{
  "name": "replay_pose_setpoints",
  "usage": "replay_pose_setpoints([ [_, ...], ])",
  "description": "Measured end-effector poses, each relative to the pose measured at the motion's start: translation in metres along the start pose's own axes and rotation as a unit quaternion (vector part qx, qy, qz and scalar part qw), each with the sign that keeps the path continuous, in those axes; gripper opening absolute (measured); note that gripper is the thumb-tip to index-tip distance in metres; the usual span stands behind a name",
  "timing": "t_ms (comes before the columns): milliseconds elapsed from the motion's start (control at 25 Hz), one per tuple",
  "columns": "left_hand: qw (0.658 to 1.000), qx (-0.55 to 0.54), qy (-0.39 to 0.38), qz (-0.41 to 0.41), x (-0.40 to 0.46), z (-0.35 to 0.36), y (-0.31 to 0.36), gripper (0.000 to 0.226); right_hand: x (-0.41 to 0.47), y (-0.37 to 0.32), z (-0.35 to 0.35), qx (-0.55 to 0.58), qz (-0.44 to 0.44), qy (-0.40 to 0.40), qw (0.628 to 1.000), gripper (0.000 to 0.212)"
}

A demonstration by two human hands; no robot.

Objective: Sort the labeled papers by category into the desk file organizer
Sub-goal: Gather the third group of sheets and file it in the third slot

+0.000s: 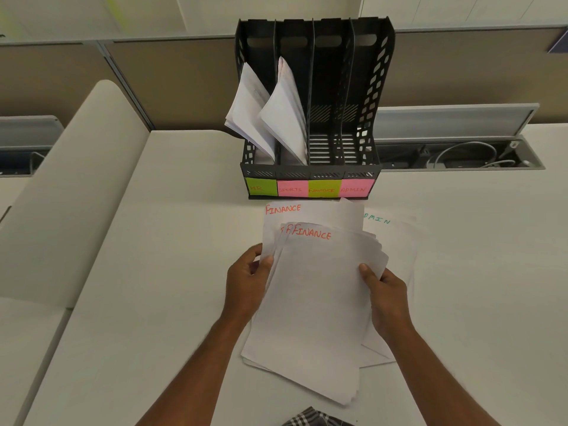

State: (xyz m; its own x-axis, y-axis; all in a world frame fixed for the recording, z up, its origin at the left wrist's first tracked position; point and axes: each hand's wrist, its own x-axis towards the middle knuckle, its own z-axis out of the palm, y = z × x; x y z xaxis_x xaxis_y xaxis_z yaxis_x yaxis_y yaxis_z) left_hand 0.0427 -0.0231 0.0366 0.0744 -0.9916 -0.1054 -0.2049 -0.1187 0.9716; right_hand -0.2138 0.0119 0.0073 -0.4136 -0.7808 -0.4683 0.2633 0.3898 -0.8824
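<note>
A black four-slot file organizer (373,96) stands at the back of the desk, with sticky notes reading HR, SPORTS, FINANCE and ADMIN along its front. White papers lean in the HR slot (246,115) and the SPORTS slot (287,118); the FINANCE and ADMIN slots hold none. I hold a fanned stack of sheets marked FINANCE (313,302) just in front of the organizer. My left hand (246,281) grips its left edge and my right hand (387,296) grips its right edge. A sheet marked ADMIN (396,238) lies flat on the desk beneath, to the right.
The white desk (169,272) runs to a beige partition wall behind the organizer. An open cable tray (461,155) with wires sits at the back right. A raised white divider panel (76,195) slants along the left. Checked cloth (316,418) shows at the bottom edge.
</note>
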Motion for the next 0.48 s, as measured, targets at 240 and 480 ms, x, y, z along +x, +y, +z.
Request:
replay_pose_setpoints([
  [240, 0.988, 0.038, -0.142, 0.054, -0.008, 0.005, 0.01, 0.041, -0.003, -0.002, -0.004, 0.052, 0.013, -0.03, 0.998, 0.012],
  [480, 0.993, -0.024, -0.112, 0.015, -0.01, 0.001, 0.017, 0.04, 0.0, 0.001, -0.002, 0.071, 0.019, -0.03, 0.997, 0.015],
])
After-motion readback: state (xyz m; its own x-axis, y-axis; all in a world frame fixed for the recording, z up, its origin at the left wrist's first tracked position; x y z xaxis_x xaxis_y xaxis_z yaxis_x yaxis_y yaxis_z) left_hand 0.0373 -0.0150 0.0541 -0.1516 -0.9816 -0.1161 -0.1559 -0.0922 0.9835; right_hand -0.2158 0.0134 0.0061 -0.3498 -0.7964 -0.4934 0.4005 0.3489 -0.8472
